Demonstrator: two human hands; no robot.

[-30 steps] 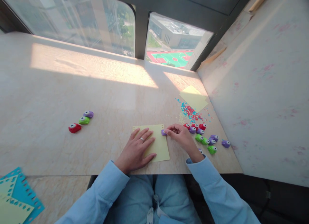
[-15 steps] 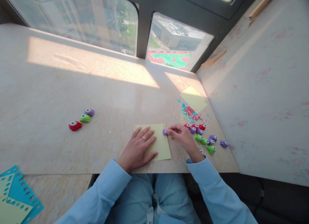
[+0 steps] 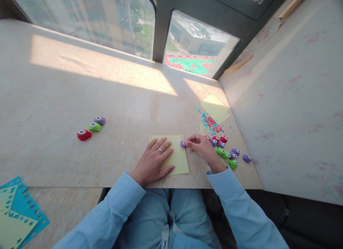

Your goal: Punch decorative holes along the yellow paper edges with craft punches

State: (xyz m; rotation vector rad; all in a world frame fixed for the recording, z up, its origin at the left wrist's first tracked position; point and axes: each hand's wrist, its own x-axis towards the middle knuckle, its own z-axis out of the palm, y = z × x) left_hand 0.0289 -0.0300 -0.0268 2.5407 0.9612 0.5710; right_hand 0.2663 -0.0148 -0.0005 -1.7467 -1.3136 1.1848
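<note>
A pale yellow sheet of paper [image 3: 180, 161] lies on the table in front of me, with small punched holes at its top corners. My left hand [image 3: 155, 159] rests flat on the sheet's left part, fingers spread, a ring on one finger. At the sheet's right edge, near the top corner, sits a small purple craft punch [image 3: 182, 144]. My right hand [image 3: 200, 147] pinches this punch between thumb and fingers, which hide part of it. Just right of that hand stand several red, purple and green craft punches [image 3: 220, 151].
Red, blue and yellow paper bits [image 3: 211, 124] are scattered beside another yellow sheet [image 3: 215, 108] near the wall. Three punches [image 3: 94, 127] stand at the left. Blue and yellow punched sheets [image 3: 29, 209] lie at lower left. The window frame [image 3: 160, 34] borders the table's far side.
The view has tilted slightly, so everything appears a little higher. Both hands keep their places on the sheet and the purple punch, which remains at the right edge.
</note>
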